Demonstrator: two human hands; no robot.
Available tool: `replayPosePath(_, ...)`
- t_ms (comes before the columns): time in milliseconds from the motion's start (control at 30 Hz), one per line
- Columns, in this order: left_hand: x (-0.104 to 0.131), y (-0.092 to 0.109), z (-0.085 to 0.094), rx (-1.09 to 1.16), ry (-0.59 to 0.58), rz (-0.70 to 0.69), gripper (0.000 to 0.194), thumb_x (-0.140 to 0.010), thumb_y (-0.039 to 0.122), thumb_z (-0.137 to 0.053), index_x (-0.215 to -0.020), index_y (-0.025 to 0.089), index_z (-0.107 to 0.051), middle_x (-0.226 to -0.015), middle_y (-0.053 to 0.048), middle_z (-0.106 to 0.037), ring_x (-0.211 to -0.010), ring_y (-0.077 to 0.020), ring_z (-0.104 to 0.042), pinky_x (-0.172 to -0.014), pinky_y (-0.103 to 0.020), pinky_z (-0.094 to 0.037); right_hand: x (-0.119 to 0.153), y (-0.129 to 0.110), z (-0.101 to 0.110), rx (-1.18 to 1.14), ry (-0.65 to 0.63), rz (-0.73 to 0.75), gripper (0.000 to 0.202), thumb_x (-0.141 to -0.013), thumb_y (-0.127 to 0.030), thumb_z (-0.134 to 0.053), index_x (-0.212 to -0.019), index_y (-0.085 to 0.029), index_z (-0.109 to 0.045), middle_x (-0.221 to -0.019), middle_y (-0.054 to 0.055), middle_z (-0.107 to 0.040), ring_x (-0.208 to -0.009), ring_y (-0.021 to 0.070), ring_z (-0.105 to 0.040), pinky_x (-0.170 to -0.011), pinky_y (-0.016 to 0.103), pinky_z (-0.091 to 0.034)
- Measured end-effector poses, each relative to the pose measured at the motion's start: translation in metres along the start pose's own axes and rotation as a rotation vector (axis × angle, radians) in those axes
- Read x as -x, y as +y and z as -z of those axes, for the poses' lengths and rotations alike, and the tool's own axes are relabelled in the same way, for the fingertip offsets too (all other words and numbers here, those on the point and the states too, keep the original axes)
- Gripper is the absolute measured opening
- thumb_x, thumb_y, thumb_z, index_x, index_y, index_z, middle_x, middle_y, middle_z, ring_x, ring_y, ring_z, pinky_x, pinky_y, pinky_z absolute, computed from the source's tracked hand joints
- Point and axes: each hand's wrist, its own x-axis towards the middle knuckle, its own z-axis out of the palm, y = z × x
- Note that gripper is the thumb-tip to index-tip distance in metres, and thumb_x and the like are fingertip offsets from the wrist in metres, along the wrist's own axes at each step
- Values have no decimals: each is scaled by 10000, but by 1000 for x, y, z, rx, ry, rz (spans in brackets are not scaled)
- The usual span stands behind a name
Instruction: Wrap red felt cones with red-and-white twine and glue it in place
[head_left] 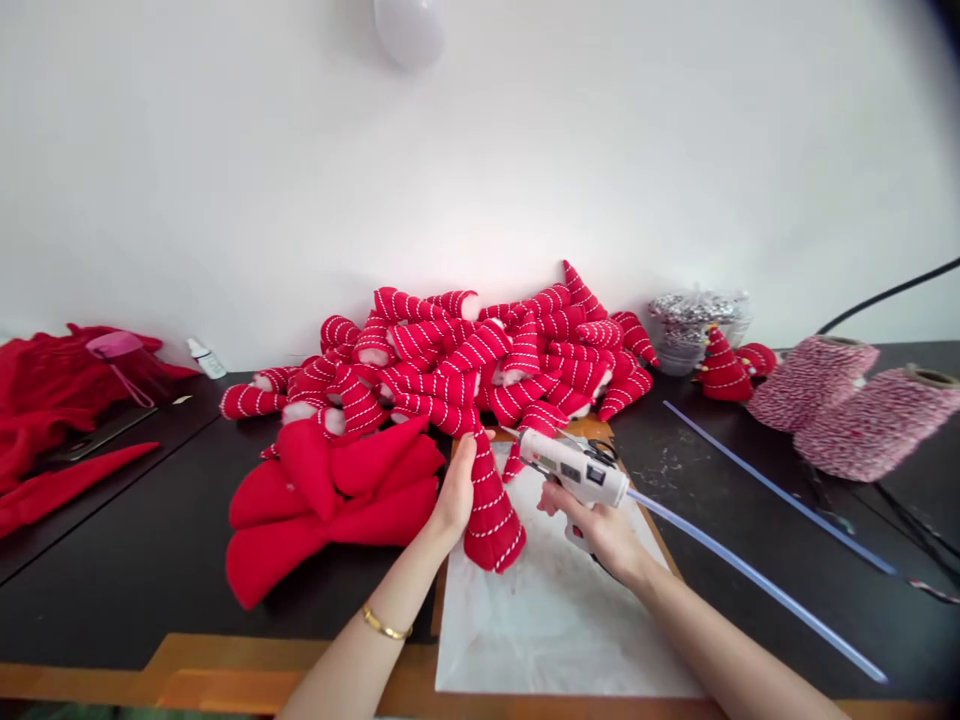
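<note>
At seven o'clock the person's left forearm [360, 645] is stretching in; at five the right hand [606, 538] is gripping a glue gun [576, 470]; at six the left hand [454, 496] is clasping a striped red cone [495, 520]. Beyond, similar cones [474, 350] are lying heaped.

Craft workshop: glue gun [576, 468], yarn spools [874, 425], heaped striped cones [474, 348] on worktable [161, 545].
</note>
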Motion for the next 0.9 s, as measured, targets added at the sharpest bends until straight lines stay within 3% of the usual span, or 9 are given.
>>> replayPosePath(100, 2, 3, -2, 44, -9, 48, 363, -864, 556, -616, -1014, 226, -610, -1010, -46, -707, -955, -220, -670, -855, -328, -523, 4, -2, -3, 27, -23, 43, 403, -737, -622, -649, -764, -220, -636, -741, 68, -674, -676, 231, -610, -508, 288, -426)
replayPosePath(200, 4, 4, -3, 32, 8, -41, 335, -848, 476, -682, -1055, 245, -556, -1081, -46, -685, -981, -201, -667, -869, -317, -522, 4, -2, -5, 37, -19, 74, 371, -746, -602, -648, -767, -231, -626, -734, 63, -671, -686, 244, -624, -503, 297, -439)
replayPosePath(433, 4, 7, 0, -176, -27, -223, 209, -909, 405, -636, -1012, 236, -569, -1038, -56, -688, -970, -212, -680, -868, -327, -518, 2, 1, -5, 59, -17, 35, 359, -757, -587, -637, -765, -231, -596, -734, 54, -660, -696, 241, -632, -498, 291, -438)
replayPosePath(900, 3, 19, 4, -335, 34, -246, 183, -930, 395, -575, -860, 226, -588, -823, -16, -672, -738, -181, -631, -705, -271, -461, 0, 10, -7, 56, -48, 113, 302, -792, -549, -637, -772, -248, -625, -693, 42, -642, -716, 258, -636, -537, 323, -475)
